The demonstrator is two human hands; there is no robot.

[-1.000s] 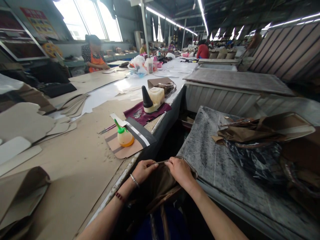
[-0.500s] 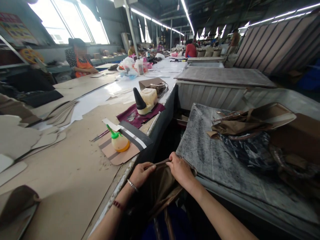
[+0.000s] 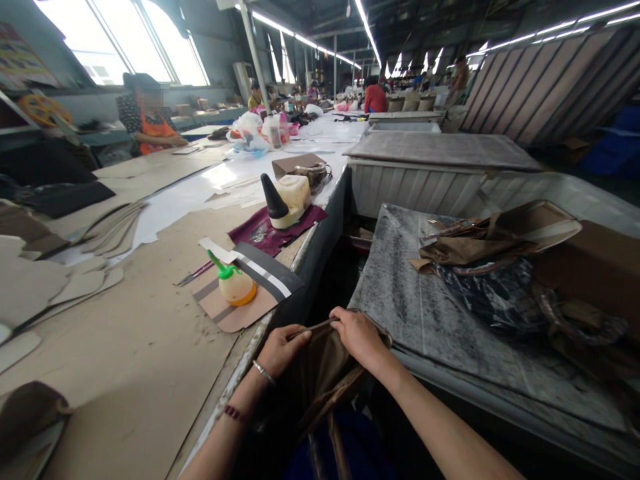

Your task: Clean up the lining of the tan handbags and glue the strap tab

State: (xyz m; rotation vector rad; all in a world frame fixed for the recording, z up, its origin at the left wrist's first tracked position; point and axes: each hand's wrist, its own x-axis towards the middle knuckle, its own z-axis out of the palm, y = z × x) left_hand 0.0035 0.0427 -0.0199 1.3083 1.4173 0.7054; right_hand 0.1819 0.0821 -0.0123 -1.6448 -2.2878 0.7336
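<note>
- Head view: pinching the rim of a brown bag (image 3: 323, 357) with left hand (image 3: 281, 350) and right hand (image 3: 357, 337).
- Reaching below both, just off the right edge of the desk (image 3: 165, 333); stretched left to right along the rim, closest to that edge at the left hand.
- Lost in shadow toward its bottom; partly covered by the right hand.

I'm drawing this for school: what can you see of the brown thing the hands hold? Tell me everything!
The brown piece looks soft, like cloth or thin leather. The left hand and right hand pinch its upper edge. Below, it sags in folds into shadow, so its lower end is unclear. That edge curves on beyond the right hand. It sits between the table and the grey board.
</note>
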